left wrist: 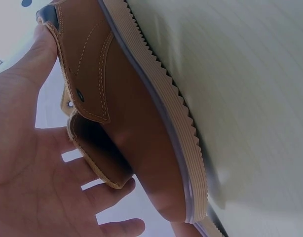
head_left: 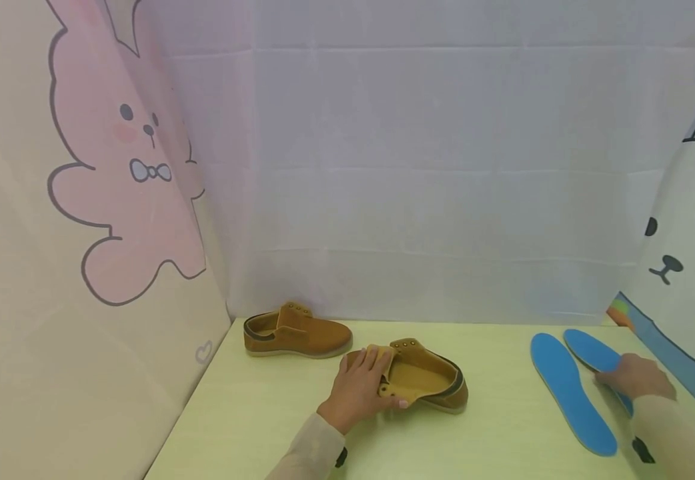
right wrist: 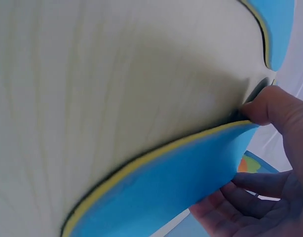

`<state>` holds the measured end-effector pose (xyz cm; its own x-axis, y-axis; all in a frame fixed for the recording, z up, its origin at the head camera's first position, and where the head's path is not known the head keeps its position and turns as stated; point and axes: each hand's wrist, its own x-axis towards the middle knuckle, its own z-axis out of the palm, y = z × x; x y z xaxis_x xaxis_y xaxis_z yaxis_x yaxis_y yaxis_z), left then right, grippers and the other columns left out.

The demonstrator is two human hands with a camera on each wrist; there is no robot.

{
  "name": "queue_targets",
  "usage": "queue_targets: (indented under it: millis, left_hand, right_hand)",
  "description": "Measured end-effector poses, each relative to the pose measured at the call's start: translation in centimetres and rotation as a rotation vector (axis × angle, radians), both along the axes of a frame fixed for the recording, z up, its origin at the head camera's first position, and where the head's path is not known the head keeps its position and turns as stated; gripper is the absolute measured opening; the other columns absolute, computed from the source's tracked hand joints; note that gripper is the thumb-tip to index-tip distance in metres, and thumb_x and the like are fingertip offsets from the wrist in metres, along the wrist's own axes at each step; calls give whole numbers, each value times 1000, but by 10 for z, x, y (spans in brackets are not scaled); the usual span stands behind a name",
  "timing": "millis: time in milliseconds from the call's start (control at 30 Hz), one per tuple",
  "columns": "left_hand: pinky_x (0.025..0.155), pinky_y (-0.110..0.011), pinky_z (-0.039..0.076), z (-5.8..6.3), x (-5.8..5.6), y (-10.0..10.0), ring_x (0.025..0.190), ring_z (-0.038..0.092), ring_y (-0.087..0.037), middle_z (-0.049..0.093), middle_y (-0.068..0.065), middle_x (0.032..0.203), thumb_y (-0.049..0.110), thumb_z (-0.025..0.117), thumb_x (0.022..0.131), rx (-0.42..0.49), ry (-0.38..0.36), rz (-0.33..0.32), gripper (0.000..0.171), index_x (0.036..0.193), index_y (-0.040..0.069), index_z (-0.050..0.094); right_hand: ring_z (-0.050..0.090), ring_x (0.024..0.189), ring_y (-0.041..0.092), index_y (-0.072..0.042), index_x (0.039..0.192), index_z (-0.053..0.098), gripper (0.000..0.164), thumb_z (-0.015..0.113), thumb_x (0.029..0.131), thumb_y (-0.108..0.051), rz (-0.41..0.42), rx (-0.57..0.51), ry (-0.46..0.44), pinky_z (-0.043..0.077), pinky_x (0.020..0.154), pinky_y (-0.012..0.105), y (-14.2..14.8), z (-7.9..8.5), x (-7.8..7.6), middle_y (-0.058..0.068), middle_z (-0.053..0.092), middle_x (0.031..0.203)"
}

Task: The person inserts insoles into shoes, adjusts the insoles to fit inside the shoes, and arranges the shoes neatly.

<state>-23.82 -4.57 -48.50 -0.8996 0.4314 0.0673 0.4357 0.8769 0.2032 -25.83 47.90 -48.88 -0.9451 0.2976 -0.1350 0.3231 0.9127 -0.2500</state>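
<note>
A brown lace-up shoe without laces (head_left: 455, 397) sits near the middle of the table, its opening facing up. My left hand (head_left: 356, 393) lies over its front part. The fingers press on the shoe's tongue (left wrist: 104, 153), and the thumb rests along the edge of the opening. At the right, my right hand (head_left: 637, 377) grips a blue insole (head_left: 589, 347) by its sides. In the right wrist view the thumb sits at its yellow-lined edge, with the fingers along the opposite side. A second blue insole (head_left: 569, 393) lies flat just left of it.
Another brown shoe (head_left: 317, 337) stands behind and to the left, toe pointing right. The pale yellow table (head_left: 233, 427) ends at a white curtain (head_left: 431, 200) at the back. Curtains printed with cartoon animals flank both sides.
</note>
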Motion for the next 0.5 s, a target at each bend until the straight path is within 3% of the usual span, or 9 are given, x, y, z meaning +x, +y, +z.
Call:
queue_targets:
  millis: [300, 500]
  left_hand:
    - [114, -67, 24, 0, 1, 1, 147, 32, -36, 35, -12, 161, 76, 64, 81, 1, 10, 1, 100, 159, 21, 35]
    - [114, -67, 23, 0, 2, 1, 148, 32, -34, 34, -12, 162, 76, 64, 81, -2, 5, 10, 100, 160, 22, 34]
  right_hand:
    - [57, 90, 59, 26, 106, 51, 71, 78, 81, -34, 30, 7, -23, 50, 78, 64, 3, 1, 2, 42, 58, 96]
    - [60, 83, 52, 27, 101, 52, 69, 77, 80, -33, 38, -8, 15, 51, 77, 61, 5, 1, 3, 40, 58, 90]
